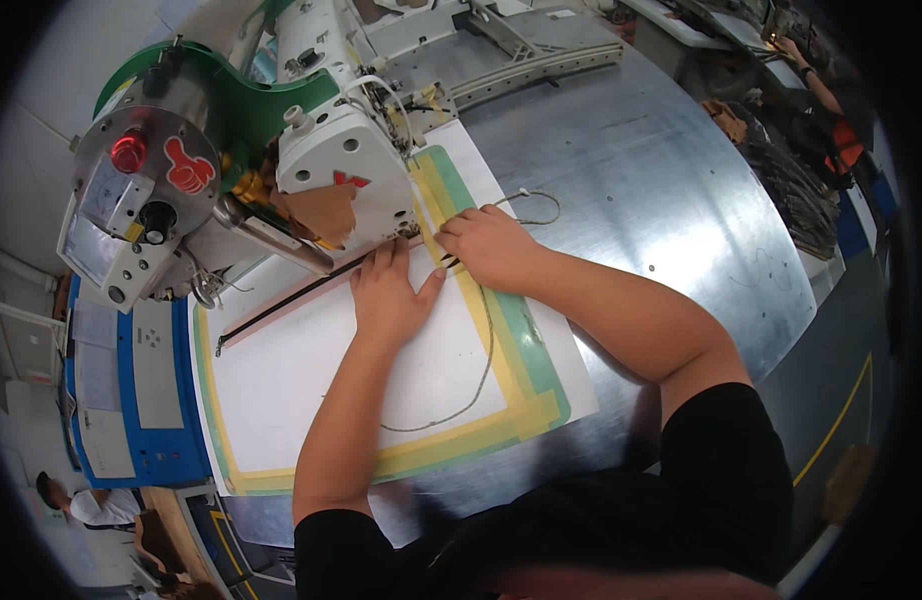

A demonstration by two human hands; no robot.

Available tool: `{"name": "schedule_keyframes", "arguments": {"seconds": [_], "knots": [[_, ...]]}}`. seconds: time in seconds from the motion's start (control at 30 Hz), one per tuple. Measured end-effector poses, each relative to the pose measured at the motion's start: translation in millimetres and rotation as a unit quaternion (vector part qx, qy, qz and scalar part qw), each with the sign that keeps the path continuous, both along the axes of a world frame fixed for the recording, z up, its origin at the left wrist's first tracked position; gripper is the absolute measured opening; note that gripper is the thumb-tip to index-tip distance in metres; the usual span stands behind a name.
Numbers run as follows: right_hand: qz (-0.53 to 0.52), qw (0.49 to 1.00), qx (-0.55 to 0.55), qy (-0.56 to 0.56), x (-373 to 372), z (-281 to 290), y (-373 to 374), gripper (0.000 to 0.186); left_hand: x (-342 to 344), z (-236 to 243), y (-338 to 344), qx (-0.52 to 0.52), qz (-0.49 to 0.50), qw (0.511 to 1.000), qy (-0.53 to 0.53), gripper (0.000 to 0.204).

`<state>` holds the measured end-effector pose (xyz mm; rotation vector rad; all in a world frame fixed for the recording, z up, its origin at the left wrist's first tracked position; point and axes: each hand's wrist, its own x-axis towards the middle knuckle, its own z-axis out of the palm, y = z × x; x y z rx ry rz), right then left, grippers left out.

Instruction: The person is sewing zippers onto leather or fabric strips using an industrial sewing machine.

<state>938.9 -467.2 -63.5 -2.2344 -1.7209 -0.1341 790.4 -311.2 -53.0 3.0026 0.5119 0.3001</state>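
Note:
My left hand lies on the white template sheet, fingers spread beside a black strip on pink backing that runs under the sewing machine head. My right hand is closed near the needle area, with a small dark slim item at its fingertips, too hidden to name. A thin cord passes by that hand, loops out past its fingers and curves down across the sheet. Green and yellow tape edges the sheet.
The metal tabletop extends right toward dark piled material and a co-worker's arm. A metal rail lies at the back. Left are a blue-framed cabinet and another person seen at lower left.

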Motion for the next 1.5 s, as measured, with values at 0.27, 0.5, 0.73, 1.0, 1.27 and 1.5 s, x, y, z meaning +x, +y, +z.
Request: {"name": "schedule_keyframes", "arguments": {"seconds": [0.27, 0.5, 0.73, 1.0, 1.27, 1.5], "knots": [[0.014, 0.995, 0.087, -0.040, 6, -16, -8, 0.026, -35, -5, 20, 0.034, -0.009, 0.999, -0.021, 0.073], [0.025, 0.998, 0.039, -0.043, 5, -12, -4, 0.020, -142, -4, 144, 0.035, 0.182, 0.983, -0.010, 0.065], [0.062, 0.995, 0.081, -0.022, -2, 0, -5, 0.016, -201, -1, 243, 0.059, 0.339, 0.938, 0.042, 0.063], [0.060, 0.995, 0.084, 0.014, 1, 3, -9, 0.013, -182, 9, 275, 0.067, 0.408, 0.904, 0.106, 0.054], [0.081, 0.992, 0.092, 0.013, 5, -6, -5, 0.011, -198, 23, 306, 0.114, 0.285, 0.949, 0.074, 0.056], [-0.104, 0.882, 0.332, 0.319, 52, 47, -13, 0.017, -257, 82, 239, 0.078, 0.288, 0.954, -0.015, 0.066]]}}
